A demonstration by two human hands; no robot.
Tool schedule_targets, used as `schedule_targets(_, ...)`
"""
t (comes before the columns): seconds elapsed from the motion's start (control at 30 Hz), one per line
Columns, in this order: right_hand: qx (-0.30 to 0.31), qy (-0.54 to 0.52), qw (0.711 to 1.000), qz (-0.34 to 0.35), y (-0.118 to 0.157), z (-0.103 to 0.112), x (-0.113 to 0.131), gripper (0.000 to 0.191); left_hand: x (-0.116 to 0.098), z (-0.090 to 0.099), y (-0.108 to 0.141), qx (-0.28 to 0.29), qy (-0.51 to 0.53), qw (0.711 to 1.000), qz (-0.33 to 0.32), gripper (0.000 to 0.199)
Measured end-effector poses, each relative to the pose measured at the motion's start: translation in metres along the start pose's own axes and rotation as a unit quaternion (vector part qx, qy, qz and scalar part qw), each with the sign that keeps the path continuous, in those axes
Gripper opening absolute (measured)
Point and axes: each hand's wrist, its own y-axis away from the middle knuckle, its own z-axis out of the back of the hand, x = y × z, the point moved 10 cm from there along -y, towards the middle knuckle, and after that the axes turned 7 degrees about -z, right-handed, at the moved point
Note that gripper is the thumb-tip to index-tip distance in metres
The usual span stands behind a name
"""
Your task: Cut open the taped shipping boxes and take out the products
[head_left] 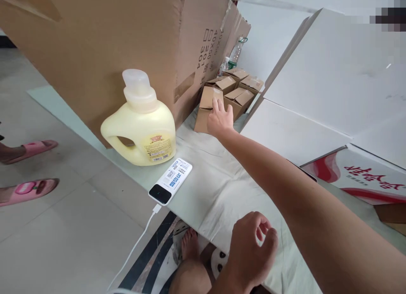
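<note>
At the far end of the cloth-covered table, my right hand (219,118) reaches to the nearest small cardboard box (204,118). Its fingers are stretched out over the box's top and side, not wrapped round it. Behind and beside this box stand several similar small cardboard boxes (239,97) with folded flaps. Near the table's front edge, my left hand (252,245) is loosely curled above the cloth, and nothing shows between thumb and fingers. A pale yellow detergent jug (139,129) and a white power bank (171,182) lie to the left of my right arm.
A large cardboard carton (120,36) rises at the left. White panels (330,74) and a red-and-white printed box (364,175) stand at the right. Plastic bottles (234,55) are at the back. A white cable (136,243) hangs off the edge. A person's pink slippers (31,190) are on the floor.
</note>
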Motion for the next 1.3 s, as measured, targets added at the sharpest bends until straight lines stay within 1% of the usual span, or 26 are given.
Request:
schedule_targets(0.07,-0.012,-0.055,0.998,-0.018,0.000,0.000,-0.005,0.050,0.000,0.000,0.000,-0.008,0.001,1.000,0.001,0.018)
schedule_targets(0.1,-0.013,-0.093,0.995,-0.042,-0.002,0.001,-0.010,0.050,0.000,0.000,-0.001,-0.011,0.002,1.000,0.001,0.018)
schedule_targets(0.17,-0.002,-0.172,0.979,-0.112,-0.009,0.001,-0.021,0.054,0.001,-0.001,-0.002,-0.013,0.002,1.000,0.008,0.017)
schedule_targets(0.23,0.023,-0.225,0.959,-0.169,-0.019,-0.001,-0.026,0.066,0.003,-0.004,-0.004,-0.012,0.002,1.000,0.018,0.019)
schedule_targets(0.3,0.063,-0.237,0.948,-0.202,-0.029,-0.007,-0.024,0.073,0.005,-0.006,-0.006,-0.011,0.002,1.000,0.029,0.024)
schedule_targets(0.37,0.094,-0.236,0.939,-0.232,-0.035,-0.016,-0.024,0.072,0.009,-0.008,-0.007,-0.011,-0.004,0.999,0.043,0.030)
schedule_targets(0.4,0.096,-0.237,0.935,-0.245,-0.037,-0.020,-0.025,0.068,0.010,-0.008,-0.007,-0.010,-0.008,0.999,0.047,0.031)
schedule_targets(0.47,0.076,-0.243,0.934,-0.252,-0.040,-0.024,-0.028,0.060,0.011,-0.007,-0.008,-0.008,-0.007,0.999,0.045,0.031)
schedule_targets(0.53,0.052,-0.244,0.940,-0.232,-0.038,-0.024,-0.031,0.056,0.009,-0.003,-0.009,-0.011,0.002,1.000,0.024,0.028)
schedule_targets(0.57,0.049,-0.240,0.945,-0.217,-0.034,-0.025,-0.032,0.055,0.007,0.000,-0.009,-0.015,0.005,1.000,0.012,0.026)
schedule_targets(0.63,0.057,-0.226,0.955,-0.182,-0.018,-0.024,-0.038,0.056,0.003,0.006,-0.009,-0.026,0.011,1.000,-0.005,0.022)
schedule_targets(0.67,0.061,-0.219,0.960,-0.162,-0.005,-0.022,-0.041,0.056,0.001,0.009,-0.009,-0.032,0.018,0.999,-0.014,0.021)
schedule_targets(0.73,0.063,-0.210,0.969,-0.113,0.033,-0.016,-0.051,0.058,-0.007,0.017,-0.007,-0.053,0.039,0.997,-0.044,0.021)
schedule_targets(0.8,0.054,-0.205,0.976,-0.053,0.088,-0.008,-0.066,0.060,-0.016,0.032,-0.002,-0.101,0.051,0.990,-0.086,0.021)
schedule_targets(0.87,0.045,-0.196,0.980,-0.013,0.155,-0.001,-0.093,0.063,-0.021,0.052,0.006,-0.169,0.046,0.977,-0.122,0.020)
schedule_targets(0.93,0.023,-0.200,0.979,0.033,0.230,0.010,-0.124,0.059,-0.021,0.071,0.014,-0.243,0.037,0.958,-0.148,0.019)
schedule_targets(1.0,-0.004,-0.224,0.972,0.077,0.306,0.025,-0.156,0.051,-0.020,0.082,0.020,-0.300,0.028,0.937,-0.176,0.016)
schedule_targets(1.03,-0.008,-0.239,0.968,0.080,0.342,0.029,-0.174,0.047,-0.019,0.082,0.021,-0.312,0.025,0.930,-0.191,0.016)
schedule_targets(1.07,-0.015,-0.251,0.966,0.055,0.375,0.032,-0.195,0.044,-0.019,0.079,0.019,-0.310,0.022,0.928,-0.205,0.018)
schedule_targets(1.1,-0.044,-0.278,0.959,0.006,0.406,0.036,-0.220,0.043,-0.019,0.072,0.014,-0.293,0.022,0.932,-0.213,0.023)
schedule_targets(1.13,-0.088,-0.320,0.942,-0.057,0.435,0.040,-0.248,0.043,-0.018,0.062,0.008,-0.263,0.025,0.940,-0.215,0.030)
schedule_targets(1.17,-0.139,-0.357,0.914,-0.133,0.464,0.040,-0.278,0.043,-0.018,0.049,0.000,-0.222,0.028,0.951,-0.214,0.036)
schedule_targets(1.2,-0.186,-0.380,0.881,-0.215,0.492,0.035,-0.306,0.043,-0.018,0.033,-0.007,-0.175,0.032,0.961,-0.211,0.042)
schedule_targets(1.23,-0.213,-0.380,0.851,-0.293,0.517,0.024,-0.329,0.045,-0.019,0.017,-0.013,-0.126,0.034,0.969,-0.209,0.047)
schedule_targets(1.27,-0.217,-0.356,0.834,-0.362,0.537,0.009,-0.347,0.049,-0.019,0.001,-0.018,-0.078,0.034,0.975,-0.207,0.052)
schedule_targets(1.3,-0.197,-0.318,0.828,-0.418,0.551,-0.007,-0.359,0.054,-0.020,-0.013,-0.022,-0.033,0.034,0.977,-0.207,0.056)
